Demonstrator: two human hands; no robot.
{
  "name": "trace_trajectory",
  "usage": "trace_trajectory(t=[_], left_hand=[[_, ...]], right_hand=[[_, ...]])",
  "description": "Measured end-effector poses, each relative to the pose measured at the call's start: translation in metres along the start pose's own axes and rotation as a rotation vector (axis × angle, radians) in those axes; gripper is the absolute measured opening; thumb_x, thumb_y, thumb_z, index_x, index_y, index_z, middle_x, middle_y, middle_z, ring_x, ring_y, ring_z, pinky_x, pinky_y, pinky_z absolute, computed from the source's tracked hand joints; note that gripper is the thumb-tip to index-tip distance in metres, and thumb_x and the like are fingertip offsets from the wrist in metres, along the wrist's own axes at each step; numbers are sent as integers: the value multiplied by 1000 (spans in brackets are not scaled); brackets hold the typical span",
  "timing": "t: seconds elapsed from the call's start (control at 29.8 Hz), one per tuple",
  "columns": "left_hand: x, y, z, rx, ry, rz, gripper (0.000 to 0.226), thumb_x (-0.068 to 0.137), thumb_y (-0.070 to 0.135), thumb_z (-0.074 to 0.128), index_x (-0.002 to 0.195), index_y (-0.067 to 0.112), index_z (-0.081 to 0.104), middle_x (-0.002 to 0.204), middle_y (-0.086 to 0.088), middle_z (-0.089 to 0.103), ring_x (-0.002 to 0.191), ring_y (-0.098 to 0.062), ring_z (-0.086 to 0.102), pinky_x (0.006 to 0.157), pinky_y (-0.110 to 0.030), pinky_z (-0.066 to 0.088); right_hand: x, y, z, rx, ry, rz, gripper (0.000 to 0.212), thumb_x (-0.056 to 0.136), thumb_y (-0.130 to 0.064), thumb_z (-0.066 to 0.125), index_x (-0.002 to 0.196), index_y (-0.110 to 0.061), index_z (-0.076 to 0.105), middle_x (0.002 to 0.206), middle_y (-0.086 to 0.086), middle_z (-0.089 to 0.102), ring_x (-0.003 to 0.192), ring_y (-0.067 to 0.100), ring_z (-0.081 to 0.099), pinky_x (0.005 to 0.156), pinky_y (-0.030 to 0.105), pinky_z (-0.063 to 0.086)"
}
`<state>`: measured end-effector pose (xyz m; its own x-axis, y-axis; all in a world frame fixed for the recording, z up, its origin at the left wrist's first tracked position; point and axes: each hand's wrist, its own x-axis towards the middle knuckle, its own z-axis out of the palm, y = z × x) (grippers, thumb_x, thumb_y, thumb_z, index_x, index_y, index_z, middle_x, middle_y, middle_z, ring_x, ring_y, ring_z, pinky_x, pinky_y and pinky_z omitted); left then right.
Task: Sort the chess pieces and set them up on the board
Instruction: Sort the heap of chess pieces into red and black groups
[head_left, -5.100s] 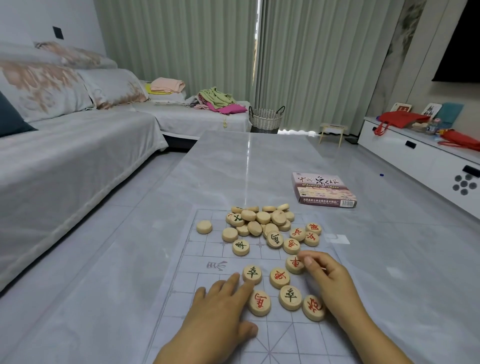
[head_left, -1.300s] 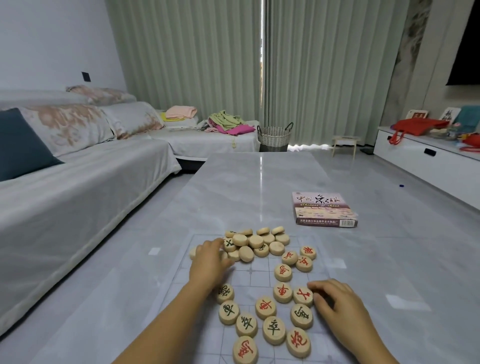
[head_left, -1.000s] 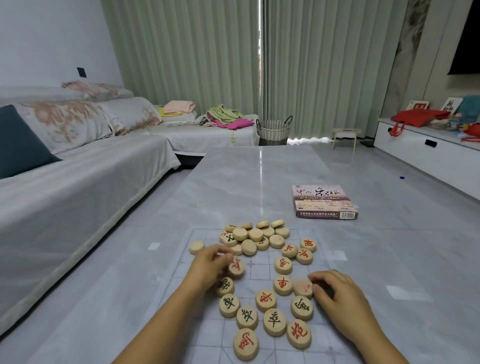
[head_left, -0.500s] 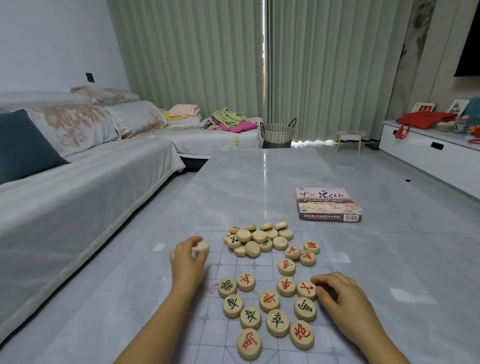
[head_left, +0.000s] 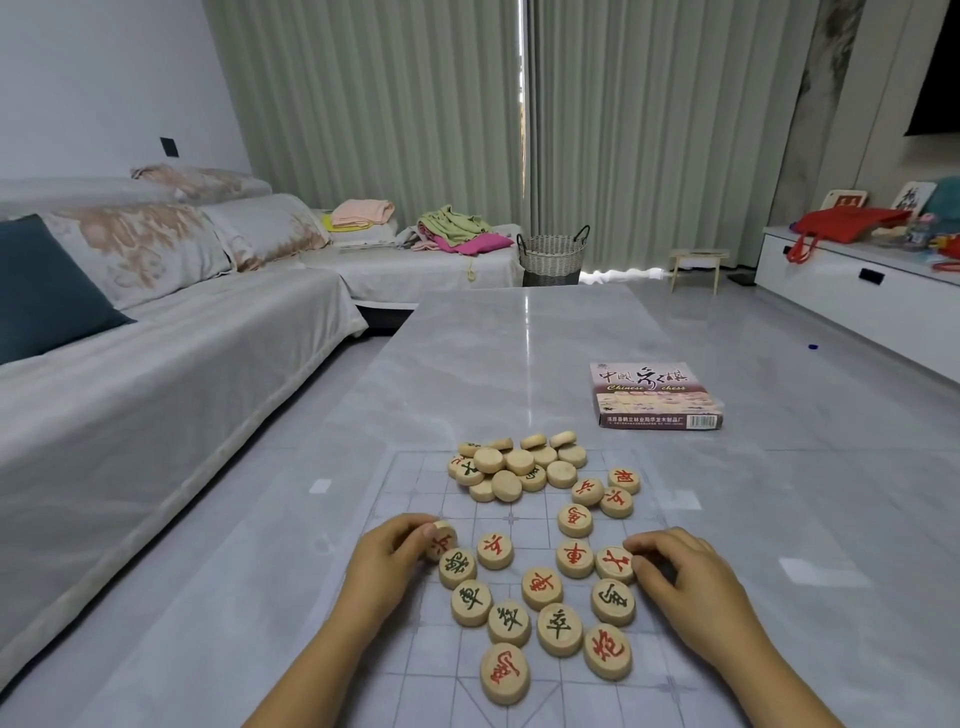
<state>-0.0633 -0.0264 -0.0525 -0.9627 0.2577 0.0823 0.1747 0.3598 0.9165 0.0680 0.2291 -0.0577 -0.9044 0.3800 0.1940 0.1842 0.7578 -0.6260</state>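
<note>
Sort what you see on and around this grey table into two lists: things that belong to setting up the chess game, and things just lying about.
Part of the job:
- round wooden chess pieces
- clear gridded plastic board
- left hand, tilting a red-marked wooden piece
- right hand

Just lying about:
- purple Chinese chess box
- woven basket
- folded clothes
- red bag

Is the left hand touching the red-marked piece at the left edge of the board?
Touching. The head view shows the left hand pinching the tilted red-marked piece between its fingertips.
</note>
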Motion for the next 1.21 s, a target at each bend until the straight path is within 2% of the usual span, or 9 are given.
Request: trace_trajectory(t=[0.1, 0.2, 0.5, 0.67, 0.81, 0.87, 0.97, 1.11, 1.21], left_hand=[[-2, -1, -2, 113, 68, 7, 15, 92, 19, 52, 89, 27, 64, 95, 4, 66, 91, -16, 61, 80, -28, 49], [-2, -1, -5, 277, 145, 21, 21, 94, 18, 48, 109, 19, 62, 101, -1, 57, 92, -15, 55, 79, -23, 38], [-20, -7, -22, 315, -29, 39, 35, 94, 14, 48, 128, 17, 51, 113, 3, 51, 106, -12, 51, 91, -19, 36], [-29, -4, -16, 565, -124, 180, 41, 97, 18, 40, 137, 23, 41, 145, 6, 38, 132, -13, 33, 109, -21, 23], [-45, -2, -18, 501, -161, 159, 44, 99, 20, 34, 143, 27, 29, 151, 8, 27, 139, -8, 24, 111, -17, 17], [-54, 2, -20, 429, -166, 109, 48, 99, 20, 34, 145, 28, 22, 154, 9, 21, 141, -7, 20, 113, -19, 15], [-56, 10, -25, 376, -198, 38, 47, 99, 23, 34, 144, 29, 22, 153, 10, 24, 140, -8, 24, 114, -24, 19], [-52, 16, -30, 352, -238, 12, 46, 98, 24, 38, 142, 29, 25, 149, 9, 33, 134, -8, 34, 106, -21, 27], [-51, 15, -33, 363, -255, -6, 48, 98, 26, 38, 143, 28, 24, 150, 8, 32, 135, -8, 34, 109, -23, 27]], right_hand=[[-1, 0, 0, 12, 4, 5, 15, 89, -23, 57, 100, -31, 63, 97, -16, 57, 98, 9, 51, 90, 31, 44], [-1, -2, -1, 17, 5, 15, 14, 89, -23, 57, 99, -30, 63, 97, -14, 58, 98, 10, 52, 90, 32, 45], [-3, -2, -1, 6, -1, 16, 15, 89, -23, 57, 101, -29, 63, 94, -15, 56, 97, 11, 52, 87, 32, 46], [-5, -3, -1, 53, -26, -1, 15, 88, -24, 58, 88, -38, 59, 92, -20, 55, 94, 7, 51, 84, 28, 45], [-5, -6, -4, 169, -13, 37, 19, 88, -23, 58, 83, -41, 59, 93, -18, 59, 93, 5, 53, 74, 21, 41], [-4, -10, -6, 232, 5, 64, 16, 88, -21, 58, 87, -37, 60, 97, -13, 61, 96, 9, 55, 75, 21, 42], [9, -27, -4, 100, 24, 49, 12, 90, -23, 55, 97, -31, 60, 103, -9, 57, 105, 15, 52, 92, 34, 44], [42, -82, 22, -72, -92, -116, 34, 90, -27, 55, 123, -23, 53, 123, -4, 49, 116, 16, 46, 97, 30, 39], [71, -110, 50, -304, -147, -164, 44, 88, -29, 56, 130, -20, 45, 135, 3, 41, 121, 23, 43, 95, 34, 39]])
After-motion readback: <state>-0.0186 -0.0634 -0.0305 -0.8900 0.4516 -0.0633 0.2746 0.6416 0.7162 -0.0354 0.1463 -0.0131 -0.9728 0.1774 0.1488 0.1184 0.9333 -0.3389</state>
